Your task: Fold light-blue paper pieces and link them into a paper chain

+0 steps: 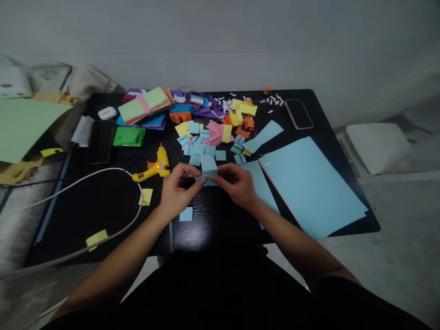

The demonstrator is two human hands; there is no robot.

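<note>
Between my two hands is a folded piece of light blue paper [208, 166], its upper part standing up. My left hand [178, 185] pinches its left side with thumb and fingers. On the right side, my right hand [239, 185] grips the same paper, thumb near the lower edge. Just beyond it lie several small light blue folded paper pieces [199, 149]. A single blue paper square [186, 214] rests on the black table [213, 229] close to my left wrist. The fingertips behind the paper are partly hidden.
A yellow glue gun [156, 167] with a lit orange light lies left of my hands. A white cable [132, 220] loops across the table's left side. Large blue sheets [309, 188] lie at right, a phone [298, 114] behind them. Coloured paper stacks [146, 107] and scraps fill the back.
</note>
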